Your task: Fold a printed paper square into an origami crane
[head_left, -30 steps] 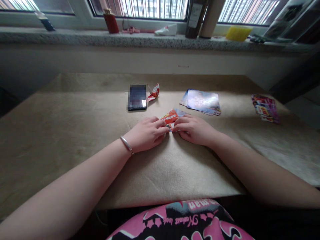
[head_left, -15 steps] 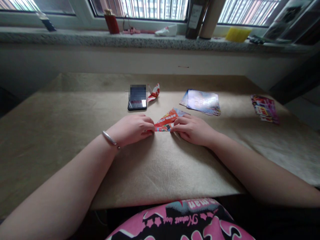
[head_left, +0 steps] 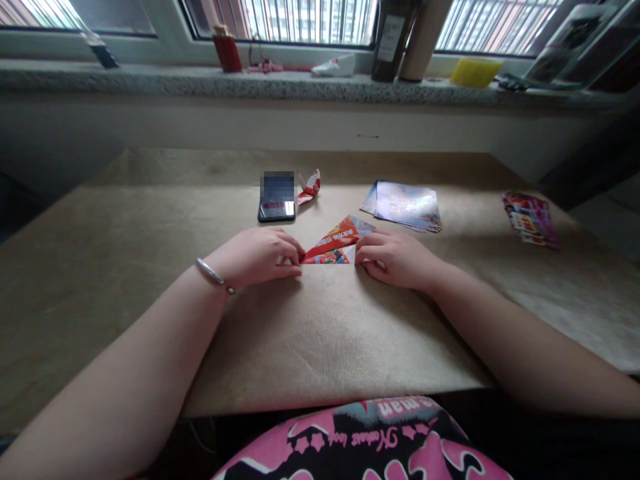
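A folded sheet of printed paper (head_left: 332,244), mostly red and orange, lies on the table in a triangular shape with its straight edge toward me. My left hand (head_left: 265,253) pinches its left corner between thumb and fingers. At the right end, my right hand (head_left: 393,257) has its fingers closed on the paper's other corner, covering that tip. Beyond the left hand is a phone (head_left: 277,197), and right beside it stands a red and white folded paper piece (head_left: 310,187).
A stack of glossy printed sheets (head_left: 407,202) lies back right, with more pink and purple leaflets (head_left: 530,219) at the far right. The window sill (head_left: 290,83) behind the table (head_left: 280,347) holds a red bottle (head_left: 227,52), a dark bottle (head_left: 391,47) and a yellow block (head_left: 475,72).
My hands have slid apart along the paper's near edge, the left one leftward and the right one rightward. More of the folded paper shows between them.
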A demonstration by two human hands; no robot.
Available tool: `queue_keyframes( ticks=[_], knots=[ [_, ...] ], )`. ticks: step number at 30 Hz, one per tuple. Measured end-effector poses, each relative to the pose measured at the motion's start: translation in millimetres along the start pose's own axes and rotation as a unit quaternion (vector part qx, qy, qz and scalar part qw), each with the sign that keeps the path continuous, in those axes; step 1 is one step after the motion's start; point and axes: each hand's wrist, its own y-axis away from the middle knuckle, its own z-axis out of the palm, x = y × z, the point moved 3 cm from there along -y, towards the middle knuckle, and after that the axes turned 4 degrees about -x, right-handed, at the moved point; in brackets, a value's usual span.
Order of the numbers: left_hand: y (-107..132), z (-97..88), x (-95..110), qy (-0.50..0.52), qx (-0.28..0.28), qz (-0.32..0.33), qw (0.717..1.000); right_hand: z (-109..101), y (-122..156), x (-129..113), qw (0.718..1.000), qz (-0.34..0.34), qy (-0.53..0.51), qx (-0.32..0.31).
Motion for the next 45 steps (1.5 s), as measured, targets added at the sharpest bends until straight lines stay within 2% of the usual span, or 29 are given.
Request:
queue_keyframes(
  ticks=[6, 8, 11, 13, 16, 21, 25, 32, 35, 41, 45],
  knots=[
    [-2, 5.4, -9, -0.006, 0.029, 0.003, 1.0, -5, 2, 2, 0.998, 0.056, 0.003, -0.012],
    [-4, 9.0, -9, -0.021, 0.056, 0.004, 0.998, -6, 3, 4, 0.998, 0.067, 0.005, -0.009],
    [-8, 12.4, -4, 0.013, 0.118, 0.0, 0.993, -6, 4, 6, 0.997, 0.072, -0.001, -0.004],
    [-10, 14.5, 2, 0.036, 0.146, 0.03, 0.988, -5, 4, 7, 0.998, 0.068, -0.009, -0.001],
    [-14, 19.7, 6, 0.036, 0.125, 0.064, 0.989, -4, 3, 8, 0.997, 0.07, -0.02, 0.001],
    [-16, 21.4, 4, 0.041, 0.066, 0.045, 0.996, -3, 3, 12, 0.992, 0.126, 0.011, 0.009],
    [-13, 11.2, 13, 0.035, 0.077, 0.057, 0.995, 0, 4, 15, 0.985, 0.165, 0.036, 0.02],
    [-10, 3.4, 22, 0.023, 0.098, 0.084, 0.991, 6, 0, 16, 0.983, 0.177, 0.028, 0.032],
    [-10, 3.1, 24, 0.017, 0.116, 0.098, 0.988, 7, -2, 18, 0.983, 0.179, 0.018, 0.044],
    [-13, 7.6, 34, 0.047, 0.113, 0.132, 0.984, 12, -6, 23, 0.983, 0.177, 0.002, 0.049],
    [-16, 14.3, 35, 0.062, 0.126, 0.128, 0.982, 11, -7, 20, 0.985, 0.165, -0.014, 0.056]
  ],
)
